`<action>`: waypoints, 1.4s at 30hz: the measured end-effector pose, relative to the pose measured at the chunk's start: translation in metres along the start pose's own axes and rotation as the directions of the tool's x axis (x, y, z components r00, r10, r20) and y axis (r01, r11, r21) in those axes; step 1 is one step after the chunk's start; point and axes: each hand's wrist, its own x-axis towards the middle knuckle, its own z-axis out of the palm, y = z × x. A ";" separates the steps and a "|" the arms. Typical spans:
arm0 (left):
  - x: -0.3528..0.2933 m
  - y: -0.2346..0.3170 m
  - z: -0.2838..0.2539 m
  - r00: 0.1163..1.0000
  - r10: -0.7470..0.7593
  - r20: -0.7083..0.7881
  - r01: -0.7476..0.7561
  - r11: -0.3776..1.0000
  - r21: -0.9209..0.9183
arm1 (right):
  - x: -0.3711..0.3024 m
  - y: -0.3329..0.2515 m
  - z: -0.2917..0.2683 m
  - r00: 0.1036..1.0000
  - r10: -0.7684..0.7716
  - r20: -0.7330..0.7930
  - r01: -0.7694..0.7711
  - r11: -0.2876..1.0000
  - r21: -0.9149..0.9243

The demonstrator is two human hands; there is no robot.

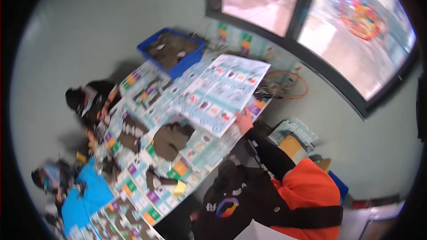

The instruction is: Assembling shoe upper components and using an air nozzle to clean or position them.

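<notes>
Neither of my hands shows. Closest to me at the lower right is another person in a dark cap-like garment (pixel 249 200) with a colored round badge and an orange top (pixel 307 182). That person's black-sleeved arm (pixel 269 153) reaches forward over the table. Their hand (pixel 243 122) grips the near edge of a large white printed sheet (pixel 222 93) with rows of small pictures. A white paper-like corner (pixel 262 232) cuts into the bottom edge; what holds it is hidden.
The long patterned table (pixel 202 151) carries dark grey pieces (pixel 170 142) and a yellow block (pixel 179 188). A blue bin (pixel 181 67) of grey material stands at its far end. Two people (pixel 89 100) sit along the left. Orange cable (pixel 307 86) loops below the window.
</notes>
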 end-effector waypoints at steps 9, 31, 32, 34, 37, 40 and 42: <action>-0.051 0.056 0.046 0.941 -0.326 -0.095 0.309 0.937 -0.163 | 0.101 0.061 0.056 0.979 0.203 0.032 -0.206 0.965 0.162; -0.108 0.215 0.014 0.776 -0.631 0.021 0.555 0.665 -0.500 | 0.155 0.177 0.077 0.899 0.406 -0.164 -0.394 0.913 0.105; -0.110 0.219 0.008 0.771 -0.635 0.048 0.564 0.647 -0.513 | 0.160 0.186 0.070 0.907 0.377 -0.189 -0.379 0.925 0.027; -0.107 0.224 -0.004 0.766 -0.639 0.070 0.565 0.618 -0.547 | 0.166 0.206 0.062 0.931 0.297 -0.211 -0.317 0.946 -0.068; -0.100 0.225 -0.016 0.756 -0.648 0.096 0.563 0.568 -0.600 | 0.169 0.226 0.057 0.946 0.227 -0.233 -0.244 0.969 -0.048; -0.094 0.221 -0.030 0.738 -0.664 0.123 0.565 0.508 -0.650 | 0.160 0.235 0.052 0.934 0.187 -0.303 -0.270 0.927 -0.261; -0.091 0.221 -0.037 0.721 -0.679 0.140 0.566 0.459 -0.685 | 0.158 0.233 0.051 0.945 0.153 -0.291 -0.246 0.915 -0.321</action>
